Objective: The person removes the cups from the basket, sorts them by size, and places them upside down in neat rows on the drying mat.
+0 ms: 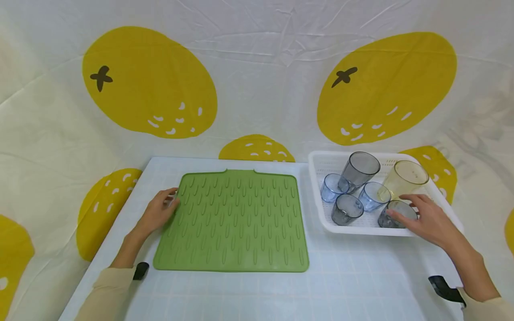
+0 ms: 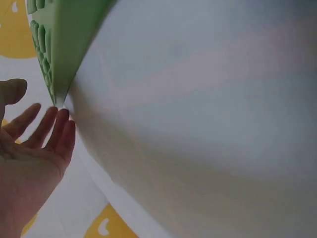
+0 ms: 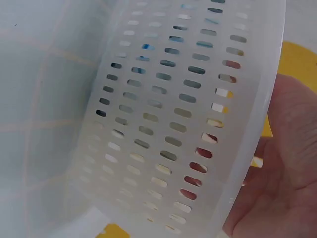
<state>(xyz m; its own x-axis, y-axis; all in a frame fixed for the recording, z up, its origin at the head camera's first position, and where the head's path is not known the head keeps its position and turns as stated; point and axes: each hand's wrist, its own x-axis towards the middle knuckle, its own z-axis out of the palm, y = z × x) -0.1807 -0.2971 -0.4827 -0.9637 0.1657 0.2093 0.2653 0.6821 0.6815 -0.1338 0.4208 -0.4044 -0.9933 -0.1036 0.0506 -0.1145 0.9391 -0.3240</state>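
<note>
In the head view, my left hand (image 1: 158, 210) is at the left edge of a green ridged rubber mat (image 1: 237, 223), fingers loosely bent. The left wrist view shows its fingertips (image 2: 62, 113) at the mat's rim with the thumb apart. My right hand (image 1: 429, 218) reaches over the front wall of a white perforated plastic basket (image 1: 373, 230). Its thumb and fingers lie round the rim of a short grey glass (image 1: 391, 221), which stands in the front right corner. In the right wrist view, the basket wall (image 3: 163, 114) hides the glass and most of the fingers.
Around that glass in the basket stand a tall grey glass (image 1: 358, 171), a yellow glass (image 1: 403, 180), two blue glasses (image 1: 331, 191) and another short grey glass (image 1: 345, 214). The white table (image 1: 241, 294) extends in front; a lemon-print cloth (image 1: 265, 89) hangs behind.
</note>
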